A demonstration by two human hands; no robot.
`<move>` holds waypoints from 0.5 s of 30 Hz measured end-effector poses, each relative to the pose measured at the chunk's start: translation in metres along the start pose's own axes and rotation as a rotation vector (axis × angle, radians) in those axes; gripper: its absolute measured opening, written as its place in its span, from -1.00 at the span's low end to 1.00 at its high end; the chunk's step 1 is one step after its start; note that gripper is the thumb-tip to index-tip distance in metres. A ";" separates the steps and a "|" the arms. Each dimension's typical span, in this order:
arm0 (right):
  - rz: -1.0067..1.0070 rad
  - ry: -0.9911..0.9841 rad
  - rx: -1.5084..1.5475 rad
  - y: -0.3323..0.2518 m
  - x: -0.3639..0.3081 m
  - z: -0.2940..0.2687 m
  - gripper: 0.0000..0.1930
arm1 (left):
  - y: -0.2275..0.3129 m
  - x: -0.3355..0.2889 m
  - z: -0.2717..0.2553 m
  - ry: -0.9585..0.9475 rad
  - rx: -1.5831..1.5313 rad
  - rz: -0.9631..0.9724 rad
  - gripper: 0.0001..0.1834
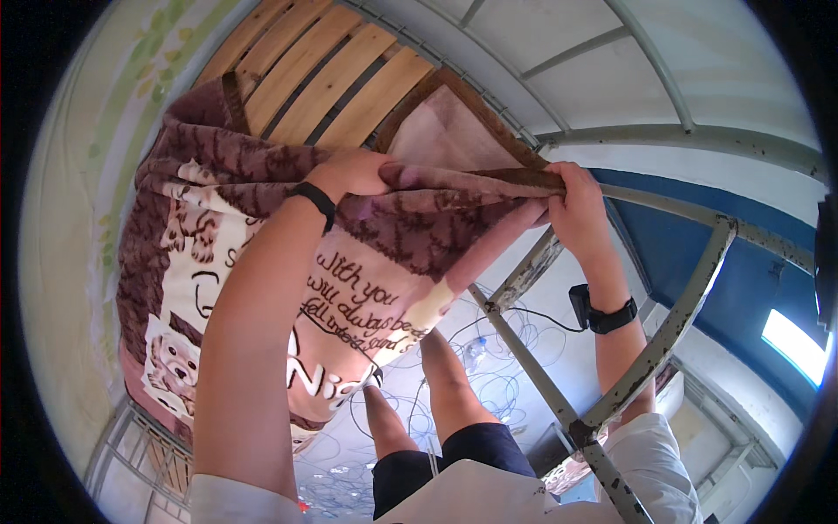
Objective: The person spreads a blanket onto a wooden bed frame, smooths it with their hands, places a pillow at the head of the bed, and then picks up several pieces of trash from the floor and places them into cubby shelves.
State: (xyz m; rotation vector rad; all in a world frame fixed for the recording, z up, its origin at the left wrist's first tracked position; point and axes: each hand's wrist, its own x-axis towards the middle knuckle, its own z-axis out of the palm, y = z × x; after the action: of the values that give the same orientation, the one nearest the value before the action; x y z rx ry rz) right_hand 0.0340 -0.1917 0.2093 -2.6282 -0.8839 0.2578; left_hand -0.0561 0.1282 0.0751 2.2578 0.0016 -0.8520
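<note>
A thick plush blanket (384, 243) in brown, pink and cream, printed with puppies and lettering, spreads in front of me and drapes downward. My left hand (356, 172) is closed on a bunched fold along its upper edge, with the fingertips tucked out of sight in the cloth. Farther right, my right hand (578, 199) grips the dark-trimmed edge, and the cloth is gathered into a long fold between the two hands. Beyond that fold, a corner with its pale underside (449, 129) showing lies over the bed.
Bare wooden bed slats (323, 74) lie at the far side beside a patterned wall covering (109, 175). A chipped metal bunk frame (676, 341) rises close to my right arm. Tangled cables (515, 371) and a plastic bottle (476, 351) are on the floor below.
</note>
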 end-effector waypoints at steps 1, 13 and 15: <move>-0.028 0.002 -0.068 0.000 -0.002 -0.001 -0.73 | -0.008 0.001 -0.007 -0.110 0.068 -0.004 -0.52; 0.216 -0.052 -0.418 0.004 0.004 0.011 -0.71 | 0.009 0.060 -0.131 0.849 0.412 0.038 -0.71; 0.244 -0.058 -0.434 0.008 0.011 0.022 -0.65 | 0.011 0.086 -0.127 0.919 0.293 0.071 -0.70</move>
State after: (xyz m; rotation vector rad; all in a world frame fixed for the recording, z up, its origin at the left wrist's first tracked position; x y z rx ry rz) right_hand 0.0410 -0.1845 0.1853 -3.1529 -0.6967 0.2248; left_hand 0.0867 0.1786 0.0994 2.7066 0.2275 0.2968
